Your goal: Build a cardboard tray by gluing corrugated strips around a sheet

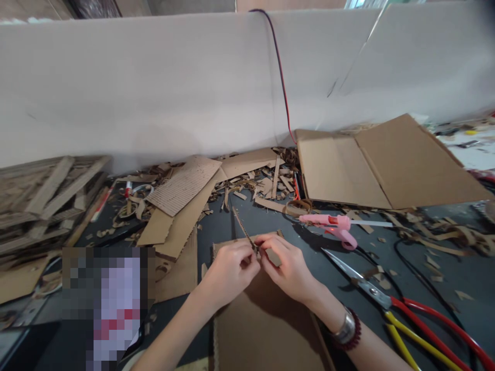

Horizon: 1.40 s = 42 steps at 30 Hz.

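A narrow cardboard strip [244, 226] is pinched between the fingers of my left hand [234, 264] and my right hand [288, 264]. Its far end points away from me, up and to the left. Both hands meet at its near end, above a large cardboard sheet [266, 330] lying on the dark table. My fingertips hide that end of the strip. To the right of my right hand are a pink glue gun [328, 222] with a white glue stick in its back, and large scissors [373, 291] with red and yellow handles, blades apart.
Cardboard pieces [185, 185] overlap at left, beside a stack of cardboard strips [54, 201]. Scraps [266, 185] litter the back by a white partition [154, 87]. A folded cardboard panel [417, 165] stands at back right. Black cable [419, 273] runs near the scissors.
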Available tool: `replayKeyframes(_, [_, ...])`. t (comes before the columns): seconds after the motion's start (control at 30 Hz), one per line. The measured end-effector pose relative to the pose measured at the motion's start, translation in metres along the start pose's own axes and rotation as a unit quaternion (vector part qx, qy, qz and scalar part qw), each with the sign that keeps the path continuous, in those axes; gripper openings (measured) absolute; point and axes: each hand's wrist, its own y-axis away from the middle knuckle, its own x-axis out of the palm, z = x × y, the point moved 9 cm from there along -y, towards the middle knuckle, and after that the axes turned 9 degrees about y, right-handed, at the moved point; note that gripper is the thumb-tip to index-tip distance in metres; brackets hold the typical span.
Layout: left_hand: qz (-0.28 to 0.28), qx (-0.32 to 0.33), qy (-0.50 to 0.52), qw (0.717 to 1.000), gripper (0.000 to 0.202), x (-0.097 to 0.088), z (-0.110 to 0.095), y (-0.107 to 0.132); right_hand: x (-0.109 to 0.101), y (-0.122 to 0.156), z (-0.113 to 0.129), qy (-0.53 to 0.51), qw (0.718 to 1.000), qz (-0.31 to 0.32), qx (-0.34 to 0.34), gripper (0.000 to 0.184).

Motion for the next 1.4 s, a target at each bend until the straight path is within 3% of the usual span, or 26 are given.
replayKeyframes(0.33, [0.004,0.001,0.010,1.000,0.025,-0.010,-0.006,0.000,-0.001,-0.003,-0.001,-0.015,1.000,0.007,0.016,0.016])
replayKeyframes(0.57, [0.012,-0.032,0.030,0.999,0.029,-0.010,0.004,0.000,-0.003,-0.003,-0.004,-0.045,0.999,-0.001,0.026,0.017])
replayKeyframes(0.77, [0.038,-0.017,0.047,0.998,0.030,-0.009,-0.004,0.002,-0.005,-0.004,-0.004,-0.084,0.995,0.003,0.047,0.015])
replayKeyframes(1.03, [0.039,0.014,0.063,0.997,0.030,-0.010,-0.010,0.001,0.001,-0.002,-0.011,-0.229,0.965,0.035,0.120,0.010])
replayKeyframes(1.4, [0.042,0.015,0.066,0.997,0.033,-0.012,-0.013,0.001,-0.001,-0.003,-0.018,-0.248,0.958,0.013,0.145,0.008])
